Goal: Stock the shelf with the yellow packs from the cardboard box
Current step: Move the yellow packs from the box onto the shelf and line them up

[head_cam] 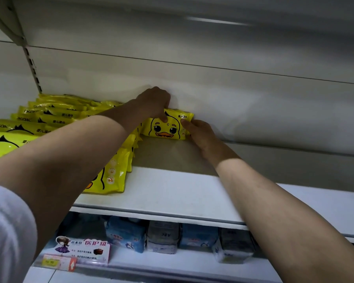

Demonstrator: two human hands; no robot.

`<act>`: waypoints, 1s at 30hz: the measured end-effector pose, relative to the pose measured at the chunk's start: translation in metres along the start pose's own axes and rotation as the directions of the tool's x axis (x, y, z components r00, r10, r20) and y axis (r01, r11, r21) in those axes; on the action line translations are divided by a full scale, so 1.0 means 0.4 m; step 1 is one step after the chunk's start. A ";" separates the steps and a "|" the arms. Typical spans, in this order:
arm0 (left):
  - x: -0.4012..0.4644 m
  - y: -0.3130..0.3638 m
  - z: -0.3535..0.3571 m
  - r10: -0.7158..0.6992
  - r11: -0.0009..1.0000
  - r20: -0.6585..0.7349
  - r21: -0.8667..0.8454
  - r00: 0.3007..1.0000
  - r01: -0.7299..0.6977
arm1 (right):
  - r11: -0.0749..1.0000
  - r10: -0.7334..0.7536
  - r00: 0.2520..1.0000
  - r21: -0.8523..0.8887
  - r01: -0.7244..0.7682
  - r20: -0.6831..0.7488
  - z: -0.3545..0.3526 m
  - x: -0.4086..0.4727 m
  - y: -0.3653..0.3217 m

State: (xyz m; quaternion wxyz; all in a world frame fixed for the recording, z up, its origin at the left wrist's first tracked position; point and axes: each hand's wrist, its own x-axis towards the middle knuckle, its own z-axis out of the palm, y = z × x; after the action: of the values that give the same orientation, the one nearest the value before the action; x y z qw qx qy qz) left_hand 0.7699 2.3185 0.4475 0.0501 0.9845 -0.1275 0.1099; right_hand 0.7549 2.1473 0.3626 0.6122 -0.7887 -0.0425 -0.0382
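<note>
Shelf point(172, 193): a white board is running across the view, with a pale back wall point(233, 103) rising behind it.
Pack point(167, 125): a yellow pack with a duck face is standing upright at the rear of the shelf, touching the back wall, its printed face turned toward the camera.
Left hand point(154, 103): it is reaching over the top of the pack, fingers curled down over the upper edge and front, gripping it.
Right hand point(200, 132): it is lying against the pack's right end, thumb on the front near the upper corner; the fingers behind are hidden, so the hold looks like a pinch on that end.
Row point(39, 119): more yellow packs are standing one behind another on the left part of the shelf, leaning back, the nearest partly covered by the left forearm.
Front pack point(110, 178): it is standing near the shelf's front edge, just left of the bare stretch.
Lower shelf point(172, 262): blue and white packets point(164, 237) are sitting in a row beneath.
Tag point(84, 250): a pink-and-white label is hanging at the lower shelf's front.
Sleeve point(6, 231): white fabric is showing at lower left.
</note>
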 end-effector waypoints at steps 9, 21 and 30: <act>-0.069 -0.002 -0.083 0.028 0.975 -0.177 -0.211 0.984 -0.066 | 0.999 0.015 0.988 -0.047 -0.022 -0.157 -0.001 -0.091 -0.064; -0.394 -0.010 -0.194 -0.309 0.441 -0.152 -0.898 0.939 0.000 | 0.927 0.076 0.922 0.367 0.075 -0.380 0.127 -0.376 -0.228; -0.723 -0.076 -0.119 -0.407 -0.118 0.147 -0.987 0.901 0.107 | 0.866 0.160 0.968 0.498 -0.045 -0.192 0.290 -0.647 -0.237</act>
State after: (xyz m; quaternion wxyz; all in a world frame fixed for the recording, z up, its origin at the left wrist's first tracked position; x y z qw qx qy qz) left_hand 0.4954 2.4233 0.4253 0.7780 0.6230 0.0355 0.0726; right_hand 0.4881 2.2776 0.3961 0.7938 -0.5993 0.0615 -0.0830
